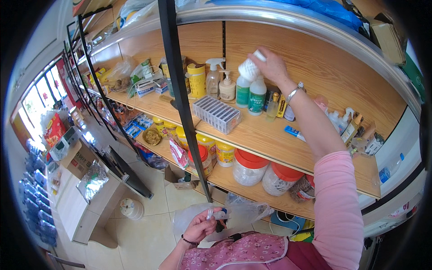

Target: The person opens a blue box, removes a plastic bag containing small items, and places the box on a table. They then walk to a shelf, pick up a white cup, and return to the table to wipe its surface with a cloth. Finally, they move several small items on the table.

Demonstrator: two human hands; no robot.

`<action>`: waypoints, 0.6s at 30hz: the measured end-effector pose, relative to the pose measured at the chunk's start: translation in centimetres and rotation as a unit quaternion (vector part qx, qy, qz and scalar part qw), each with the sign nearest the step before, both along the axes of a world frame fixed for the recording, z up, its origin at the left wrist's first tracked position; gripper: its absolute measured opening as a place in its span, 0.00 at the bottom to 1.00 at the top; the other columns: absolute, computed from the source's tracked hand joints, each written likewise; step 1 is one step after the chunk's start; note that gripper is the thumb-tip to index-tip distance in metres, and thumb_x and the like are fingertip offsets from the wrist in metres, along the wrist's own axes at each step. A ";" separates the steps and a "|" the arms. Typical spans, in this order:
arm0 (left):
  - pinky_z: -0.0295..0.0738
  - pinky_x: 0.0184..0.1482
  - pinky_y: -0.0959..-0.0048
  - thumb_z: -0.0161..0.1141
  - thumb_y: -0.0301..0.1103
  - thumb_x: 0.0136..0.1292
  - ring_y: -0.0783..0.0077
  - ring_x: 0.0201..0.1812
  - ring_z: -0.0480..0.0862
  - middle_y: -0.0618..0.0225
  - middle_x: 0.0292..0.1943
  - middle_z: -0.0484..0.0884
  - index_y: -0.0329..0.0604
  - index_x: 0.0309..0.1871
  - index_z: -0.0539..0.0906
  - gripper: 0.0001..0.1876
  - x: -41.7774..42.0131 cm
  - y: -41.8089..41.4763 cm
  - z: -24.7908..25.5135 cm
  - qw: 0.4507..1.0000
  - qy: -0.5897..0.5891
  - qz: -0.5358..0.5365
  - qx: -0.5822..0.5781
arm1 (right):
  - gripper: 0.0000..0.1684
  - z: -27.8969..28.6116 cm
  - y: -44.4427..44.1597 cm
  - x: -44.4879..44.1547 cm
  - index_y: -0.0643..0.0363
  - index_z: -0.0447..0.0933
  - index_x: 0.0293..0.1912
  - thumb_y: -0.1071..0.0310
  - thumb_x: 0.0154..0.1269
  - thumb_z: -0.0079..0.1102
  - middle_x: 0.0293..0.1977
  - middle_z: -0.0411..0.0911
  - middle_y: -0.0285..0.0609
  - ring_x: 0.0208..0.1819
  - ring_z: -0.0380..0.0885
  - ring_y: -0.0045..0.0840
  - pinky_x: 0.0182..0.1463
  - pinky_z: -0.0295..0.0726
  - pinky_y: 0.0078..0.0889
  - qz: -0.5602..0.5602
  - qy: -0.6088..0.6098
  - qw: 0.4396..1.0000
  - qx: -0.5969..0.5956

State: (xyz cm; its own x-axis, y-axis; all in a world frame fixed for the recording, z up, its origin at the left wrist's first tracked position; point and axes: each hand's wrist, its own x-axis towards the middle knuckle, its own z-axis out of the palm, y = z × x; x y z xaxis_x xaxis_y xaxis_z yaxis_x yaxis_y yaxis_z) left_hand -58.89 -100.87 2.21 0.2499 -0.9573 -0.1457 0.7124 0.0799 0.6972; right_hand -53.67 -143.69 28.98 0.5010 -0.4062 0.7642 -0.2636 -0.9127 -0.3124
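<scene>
My right hand [271, 65] holds a white bottle or roll-like item [249, 70] over two white bottles with green labels [257, 96] on the upper shelf. Its exact kind is unclear. Left of these stand a cream pump bottle [227, 88], a clear spray bottle [213, 81] and a yellow canister [196, 81]. A clear-wrapped pack of small boxes [216, 114] lies near the shelf's front edge. Low in front of my body, my left hand [202, 225] grips the gathered top of a clear plastic bag [248, 212], with a small blue-capped item beside the fingers.
A black metal upright [182, 101] crosses in front of the shelves. On the lower shelf stand red-lidded plastic jars [249, 167] and yellow-labelled tubs [224, 153]. A blue tube [294, 132] lies right of the bottles. A white bucket [131, 208] is on the tiled floor.
</scene>
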 end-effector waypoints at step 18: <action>0.53 0.22 0.84 0.50 0.26 0.65 0.85 0.19 0.58 0.79 0.22 0.61 0.36 0.65 0.62 0.25 0.2 1.1 0.2 1.000 -0.007 0.018 -0.004 | 0.37 -1.3 1.5 4.6 0.66 0.71 0.54 0.44 0.55 0.59 0.50 0.75 0.55 0.52 0.74 0.40 0.55 0.71 0.34 0.127 0.033 0.986 0.107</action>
